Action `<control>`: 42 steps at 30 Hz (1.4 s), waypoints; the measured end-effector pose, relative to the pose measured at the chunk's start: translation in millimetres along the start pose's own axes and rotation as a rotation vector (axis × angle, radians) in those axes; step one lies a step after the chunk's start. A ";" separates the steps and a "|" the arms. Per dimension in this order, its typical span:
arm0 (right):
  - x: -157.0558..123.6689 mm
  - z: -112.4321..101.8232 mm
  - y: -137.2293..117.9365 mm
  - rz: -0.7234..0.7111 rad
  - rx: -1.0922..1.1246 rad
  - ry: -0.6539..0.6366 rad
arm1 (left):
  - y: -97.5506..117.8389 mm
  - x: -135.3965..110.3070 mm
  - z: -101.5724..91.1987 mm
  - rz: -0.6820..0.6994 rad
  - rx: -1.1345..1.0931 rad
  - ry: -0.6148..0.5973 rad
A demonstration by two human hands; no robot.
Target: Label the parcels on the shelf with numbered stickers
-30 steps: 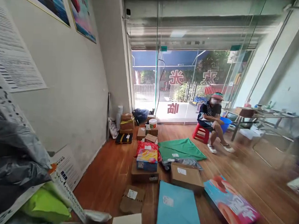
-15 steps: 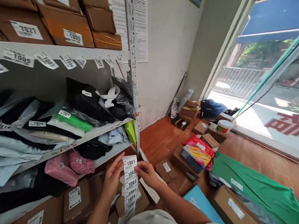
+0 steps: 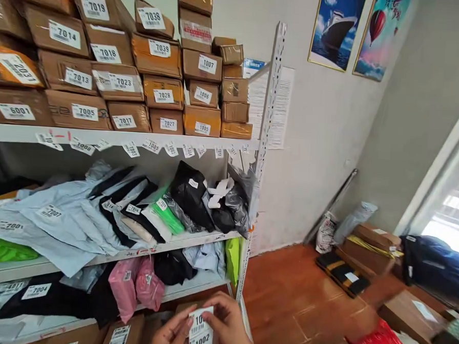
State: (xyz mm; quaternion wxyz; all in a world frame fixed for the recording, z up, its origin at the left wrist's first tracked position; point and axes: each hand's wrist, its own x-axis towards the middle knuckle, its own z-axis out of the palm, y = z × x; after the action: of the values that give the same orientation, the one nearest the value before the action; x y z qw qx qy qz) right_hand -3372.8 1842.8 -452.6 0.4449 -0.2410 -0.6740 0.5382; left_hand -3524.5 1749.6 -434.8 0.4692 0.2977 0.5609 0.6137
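Pinching label strip (image 3: 200, 334), hands (image 3: 221, 325) beside shelf edge (image 3: 247, 275).

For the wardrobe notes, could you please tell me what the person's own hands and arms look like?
Both the left hand and the right hand are bare: no gloves, rings or watch show. No sleeve is visible; the frame's lower edge cuts off the arms near the wrists. The strip of white numbered paper labels hides some fingertips.

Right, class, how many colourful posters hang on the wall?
2: the ship poster and the balloon poster, side by side, top right; others may lie out of view.
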 end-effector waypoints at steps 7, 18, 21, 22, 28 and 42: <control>55.6 32.8 -33.4 0.182 0.223 0.176 | 60.0 3.4 -19.7 -0.134 -0.351 -0.089; 62.7 77.3 -33.8 0.136 0.258 0.195 | 75.0 14.9 -52.5 0.052 -0.126 -0.165; 61.5 84.1 -38.3 0.089 0.228 0.177 | 74.7 16.6 -56.0 0.060 -0.071 -0.192; 60.8 85.6 -39.3 0.078 0.228 0.171 | 73.8 18.1 -57.3 0.055 -0.067 -0.209; 57.5 90.0 -41.1 0.036 0.301 0.139 | 70.3 24.7 -65.5 0.146 -0.054 -0.172; 72.1 91.3 -56.0 -0.018 0.423 0.225 | 69.8 25.6 -50.7 0.086 -0.160 -0.198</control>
State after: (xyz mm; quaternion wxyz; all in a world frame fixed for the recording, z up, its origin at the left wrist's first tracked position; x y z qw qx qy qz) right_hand -3477.8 1837.1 -377.7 0.5626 -0.1946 -0.4946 0.6332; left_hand -3596.3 1757.0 -381.2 0.5178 0.3421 0.4481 0.6434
